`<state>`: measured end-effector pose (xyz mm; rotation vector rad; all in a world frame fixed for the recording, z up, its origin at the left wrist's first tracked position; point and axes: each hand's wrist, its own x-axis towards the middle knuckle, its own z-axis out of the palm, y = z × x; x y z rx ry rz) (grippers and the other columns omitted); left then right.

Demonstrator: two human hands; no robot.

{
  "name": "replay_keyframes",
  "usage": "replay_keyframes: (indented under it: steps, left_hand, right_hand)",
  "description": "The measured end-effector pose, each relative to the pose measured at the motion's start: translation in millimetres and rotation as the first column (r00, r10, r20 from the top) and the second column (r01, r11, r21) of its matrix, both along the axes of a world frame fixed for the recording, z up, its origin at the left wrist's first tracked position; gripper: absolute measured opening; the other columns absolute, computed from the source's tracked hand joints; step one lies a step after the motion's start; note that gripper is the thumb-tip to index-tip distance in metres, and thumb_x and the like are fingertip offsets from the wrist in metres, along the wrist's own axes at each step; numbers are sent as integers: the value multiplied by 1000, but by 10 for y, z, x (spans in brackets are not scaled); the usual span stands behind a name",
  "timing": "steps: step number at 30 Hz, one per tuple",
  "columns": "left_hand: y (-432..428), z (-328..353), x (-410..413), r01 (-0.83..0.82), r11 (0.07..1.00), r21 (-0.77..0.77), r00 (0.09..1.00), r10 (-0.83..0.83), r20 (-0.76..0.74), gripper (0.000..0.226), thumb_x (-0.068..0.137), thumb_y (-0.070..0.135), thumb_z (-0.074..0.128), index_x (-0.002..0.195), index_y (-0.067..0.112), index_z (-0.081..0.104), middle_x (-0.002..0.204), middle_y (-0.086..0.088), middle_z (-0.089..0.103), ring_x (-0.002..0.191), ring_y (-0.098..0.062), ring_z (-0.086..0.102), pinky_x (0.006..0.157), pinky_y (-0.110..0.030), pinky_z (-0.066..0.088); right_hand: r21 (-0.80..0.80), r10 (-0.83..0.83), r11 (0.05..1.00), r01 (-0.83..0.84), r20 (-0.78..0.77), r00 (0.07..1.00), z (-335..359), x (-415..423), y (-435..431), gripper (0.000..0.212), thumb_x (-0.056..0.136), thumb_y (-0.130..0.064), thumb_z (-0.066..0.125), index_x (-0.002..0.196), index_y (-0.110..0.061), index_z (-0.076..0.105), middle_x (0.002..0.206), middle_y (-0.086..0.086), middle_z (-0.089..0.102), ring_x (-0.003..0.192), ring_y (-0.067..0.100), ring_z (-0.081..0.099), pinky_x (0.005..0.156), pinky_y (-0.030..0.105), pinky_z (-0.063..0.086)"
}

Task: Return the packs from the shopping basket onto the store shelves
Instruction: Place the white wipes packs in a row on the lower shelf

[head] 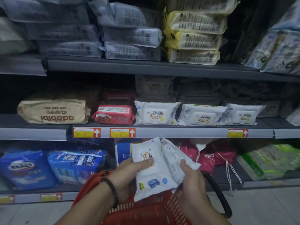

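While your left hand (pixel 129 171) curls its fingers (pixel 142 163) round one white pack (pixel 151 176) and your right hand (pixel 192 181) pinches a second pack (pixel 175 156), both sit lower centre above the red basket (pixel 142 213), below matching packs (pixel 156 114) on the middle shelf (pixel 178 133).

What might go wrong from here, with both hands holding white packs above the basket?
1. The right hand grips the rear white pack only near its lower end; it may slip and miss the red basket.
2. The front white pack in the left hand overlaps it, so separating them may loosen one.
3. Matching packs crowd the front of the middle shelf; adding one might knock another off.
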<state>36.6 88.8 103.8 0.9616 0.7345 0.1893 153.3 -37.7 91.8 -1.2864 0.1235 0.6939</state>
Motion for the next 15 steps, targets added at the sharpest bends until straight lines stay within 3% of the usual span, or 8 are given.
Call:
replay_keyframes:
  steps: [3, 6, 8, 10, 11, 13, 14, 15]
  left_hand:
    - [-8, 21, -32, -147, 989, 29, 986, 144, 87, 37, 92, 1, 70, 128, 8, 65, 115, -20, 76, 106, -40, 74, 92, -56, 59]
    - [-40, 18, -32, -305, 950, 72, 949, 297, 106, 44, 89, 1, 74, 130, 14, 63, 111, -14, 79, 100, -36, 77, 88, -59, 60]
    - [-49, 41, -22, -383, 922, 47, 916, 373, 146, 41, 92, 18, 75, 131, 20, 62, 110, -12, 79, 96, -32, 78, 78, -57, 63]
    - [-44, 110, -18, -342, 937, -67, 922, 349, 171, 53, 88, 56, 64, 130, 24, 65, 115, -11, 78, 100, -31, 77, 76, -54, 62]
    - [-45, 158, -23, -268, 955, -128, 938, 289, 192, 67, 85, 70, 55, 130, 22, 66, 120, -13, 76, 107, -32, 75, 84, -57, 60]
    - [-74, 209, -29, -165, 974, -156, 943, 202, 264, 79, 84, 75, 49, 133, 16, 67, 129, -18, 71, 120, -37, 68, 103, -66, 49]
    - [-81, 194, -29, -173, 976, -131, 935, 204, 290, 75, 85, 69, 56, 135, 13, 65, 131, -20, 70, 121, -40, 67, 104, -69, 47]
    - [-84, 170, -22, -218, 971, -98, 922, 238, 304, 68, 85, 58, 65, 135, 12, 65, 130, -20, 70, 119, -41, 68, 100, -71, 48]
  right_hand:
    - [41, -78, 996, 74, 106, 991, 38, -38, -44, 19, 105, -15, 62, 122, -16, 71, 108, 13, 81, 98, 39, 78, 92, 62, 60]
    - [2, -70, 997, 79, 470, 880, 88, -65, -136, 18, 107, -21, 61, 116, -35, 67, 109, -8, 79, 102, 20, 75, 94, 54, 60]
    - [-53, 33, 999, 12, 772, 634, 110, -67, -201, 19, 106, -28, 62, 120, -41, 62, 112, -14, 74, 104, 10, 71, 91, 51, 59]
    - [-128, 153, 987, -96, 932, 329, 71, 10, -248, 38, 100, -19, 65, 134, -35, 60, 131, -12, 66, 122, 12, 64, 99, 45, 55]
    - [-213, 235, 967, -139, 958, 163, 50, 47, -248, 51, 95, -7, 67, 140, -29, 60, 144, -8, 60, 135, 14, 58, 107, 43, 51]
    - [-408, 390, 896, -176, 912, -130, 28, 96, -236, 69, 84, 5, 69, 144, -27, 61, 163, -7, 45, 154, 18, 39, 120, 47, 38]
    - [-474, 441, 861, -183, 876, -194, 40, 110, -241, 71, 82, 0, 72, 145, -30, 59, 167, -11, 38, 159, 18, 30, 123, 52, 31]
    - [-524, 490, 826, -207, 850, -196, 56, 120, -256, 72, 83, -11, 77, 147, -36, 56, 170, -16, 33, 161, 14, 21, 125, 55, 25]
